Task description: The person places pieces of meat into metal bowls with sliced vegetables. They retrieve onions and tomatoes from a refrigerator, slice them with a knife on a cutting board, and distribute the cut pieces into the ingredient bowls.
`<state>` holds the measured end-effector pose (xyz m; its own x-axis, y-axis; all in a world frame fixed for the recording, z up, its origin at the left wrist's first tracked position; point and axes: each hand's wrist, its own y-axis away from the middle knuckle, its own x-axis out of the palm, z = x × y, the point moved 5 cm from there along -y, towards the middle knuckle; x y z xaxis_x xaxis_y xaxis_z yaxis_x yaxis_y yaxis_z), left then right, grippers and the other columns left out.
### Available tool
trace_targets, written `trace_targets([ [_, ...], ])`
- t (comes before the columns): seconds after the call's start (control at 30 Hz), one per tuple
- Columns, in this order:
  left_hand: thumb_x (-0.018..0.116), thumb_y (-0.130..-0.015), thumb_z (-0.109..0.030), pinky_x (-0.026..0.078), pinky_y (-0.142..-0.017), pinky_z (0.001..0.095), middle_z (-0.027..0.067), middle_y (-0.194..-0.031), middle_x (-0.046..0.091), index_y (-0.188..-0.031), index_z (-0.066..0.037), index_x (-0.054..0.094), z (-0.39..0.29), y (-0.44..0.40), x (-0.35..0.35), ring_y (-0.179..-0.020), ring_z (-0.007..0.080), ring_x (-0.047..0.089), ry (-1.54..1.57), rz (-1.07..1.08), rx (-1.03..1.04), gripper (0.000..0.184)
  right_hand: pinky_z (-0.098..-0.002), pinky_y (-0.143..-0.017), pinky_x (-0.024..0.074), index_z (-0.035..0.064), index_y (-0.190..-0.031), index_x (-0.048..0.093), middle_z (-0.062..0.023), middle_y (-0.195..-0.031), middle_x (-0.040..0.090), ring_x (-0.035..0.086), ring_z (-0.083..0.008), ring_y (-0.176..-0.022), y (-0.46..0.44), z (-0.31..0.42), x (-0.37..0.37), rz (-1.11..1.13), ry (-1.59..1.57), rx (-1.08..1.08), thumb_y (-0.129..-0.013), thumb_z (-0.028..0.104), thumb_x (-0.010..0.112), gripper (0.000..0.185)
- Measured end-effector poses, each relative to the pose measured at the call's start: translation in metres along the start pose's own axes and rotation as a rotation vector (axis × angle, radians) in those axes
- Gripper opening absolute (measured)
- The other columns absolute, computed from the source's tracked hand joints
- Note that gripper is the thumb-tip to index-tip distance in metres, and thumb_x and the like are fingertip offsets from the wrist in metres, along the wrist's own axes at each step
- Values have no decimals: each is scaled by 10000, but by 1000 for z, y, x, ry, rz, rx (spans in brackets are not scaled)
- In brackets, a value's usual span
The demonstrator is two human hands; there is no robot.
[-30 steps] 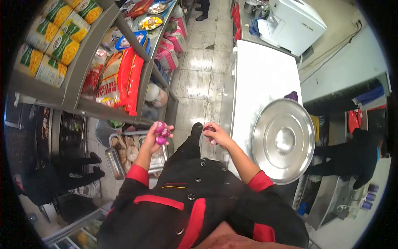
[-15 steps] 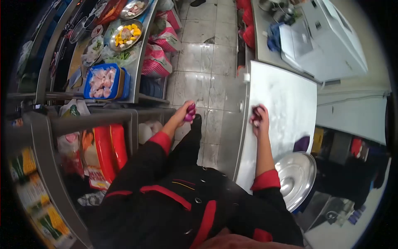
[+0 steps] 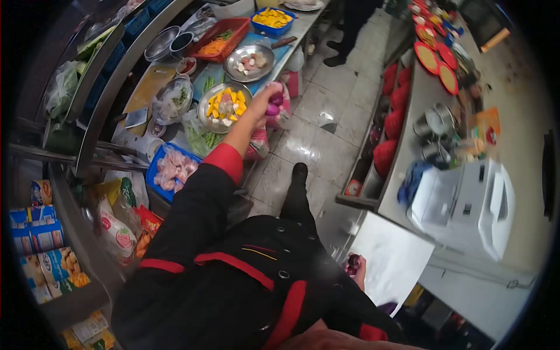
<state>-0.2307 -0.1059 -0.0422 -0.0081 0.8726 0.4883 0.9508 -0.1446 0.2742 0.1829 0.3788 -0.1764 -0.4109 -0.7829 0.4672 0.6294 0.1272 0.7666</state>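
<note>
Purple onions (image 3: 273, 109) in L hand (image 3: 263, 101), fingers curled round them, just beside bowl (image 3: 204, 119) w/ yellow chunks (image 3: 224, 106) nr desk (image 3: 304, 28) edge. R hand (image 3: 360, 273) curled round dark-red onions (image 3: 353, 263), nr white surface (image 3: 389, 248). Risk: smooth skins, several per hand; loosened fingers could drop one to floor (image 3: 345, 100).

Left hand (image 3: 263, 106): couple of purple onions (image 3: 272, 109), right by the bowl (image 3: 204, 120) of yellow chunks (image 3: 231, 105)
Right hand (image 3: 360, 274): dark onions (image 3: 353, 263), can't tell how many, near the white top (image 3: 391, 251)
Left side: blue tub (image 3: 152, 174) of meat (image 3: 175, 166), red basket (image 3: 240, 36)
Up ahead: somebody's black shoes (image 3: 335, 60), tiles (image 3: 309, 146) kinda shiny
</note>
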Motion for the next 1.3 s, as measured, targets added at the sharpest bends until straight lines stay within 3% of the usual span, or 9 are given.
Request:
trace_targets([
  [0.13, 593, -916, -523, 458, -391, 280, -2, -840, 610, -983, -165, 572, -25, -71, -31, -577, 123, 574, 4, -157, -30, 365, -371, -449, 458, 108, -1081, 599, -126, -674, 569, 551, -250, -546, -114, 91, 130, 284, 14, 145, -915, 536, 526, 464],
  [0.3, 624, -914, -456, 423, -425, 267, -9, -704, 560, -867, -103, 587, -24, -141, 6, -516, 104, 528, -315, -126, -107, 358, -388, -502, 554, 173, -1269, 515, -203, -1169, 610, 643, -314, -741, -252, 225, 247, 499, 38, 210, -964, 306, 582, 339],
  [0.57, 649, -905, -381, 454, -495, 266, -17, -707, 550, -888, -72, 602, -55, -195, -56, -584, 80, 535, -235, -369, -31, 313, -339, -449, 495, 160, -1257, 477, -121, -989, 662, 612, -204, -603, -437, 348, 422, 359, 672, 183, -963, 325, 606, 361],
  [0.87, 657, -882, -504, 489, -453, 275, -14, -868, 548, -1146, -153, 559, -112, -258, -138, -649, 124, 603, 42, -724, -7, 450, -256, -498, 452, 104, -1188, 532, -26, -844, 586, 598, -119, -618, -518, 335, 782, 947, 872, -75, -954, 261, 643, 303],
  [0.97, 637, -886, -563, 544, -543, 334, 2, -938, 579, -1158, -170, 538, -154, -314, -145, -760, 126, 627, 15, -783, 29, 489, -229, -447, 425, 99, -1145, 556, 11, -804, 562, 573, -74, -593, -533, 345, 864, 898, 1015, -311, -987, 362, 583, 308],
  [1.07, 612, -883, -604, 563, -735, 450, 65, -1152, 576, -1298, -182, 483, -189, -374, -143, -955, 208, 626, 59, -843, 187, 606, -315, -631, 534, 88, -1195, 594, -79, -958, 638, 654, -174, -817, -589, 336, 906, 900, 1074, -438, -997, 405, 541, 377],
  [1.1, 595, -879, -634, 513, -876, 535, 121, -1327, 510, -1438, -183, 369, -192, -389, -144, -1102, 281, 574, 27, -851, 130, 754, -385, -789, 506, 101, -1218, 616, -139, -1094, 626, 620, -246, -980, -611, 334, 914, 967, 1155, -823, -994, 408, 531, 389],
  [1.13, 587, -876, -646, 522, -865, 526, 131, -1331, 512, -1460, -171, 338, -187, -403, -153, -1107, 301, 574, -68, -924, 61, 793, -454, -948, 479, 115, -1241, 638, -198, -1229, 613, 586, -318, -1143, -623, 328, 916, 1027, 1200, -1219, -991, 412, 520, 406],
  [1.3, 576, -868, -676, 563, -759, 414, 161, -1315, 526, -1506, -108, 269, -179, -358, -165, -1061, 288, 627, -253, -1013, 3, 908, -525, -1095, 331, 177, -1255, 659, -235, -1454, 454, 440, -432, -1303, -636, 306, 890, 958, 1540, -1455, -954, 382, 548, 381],
])
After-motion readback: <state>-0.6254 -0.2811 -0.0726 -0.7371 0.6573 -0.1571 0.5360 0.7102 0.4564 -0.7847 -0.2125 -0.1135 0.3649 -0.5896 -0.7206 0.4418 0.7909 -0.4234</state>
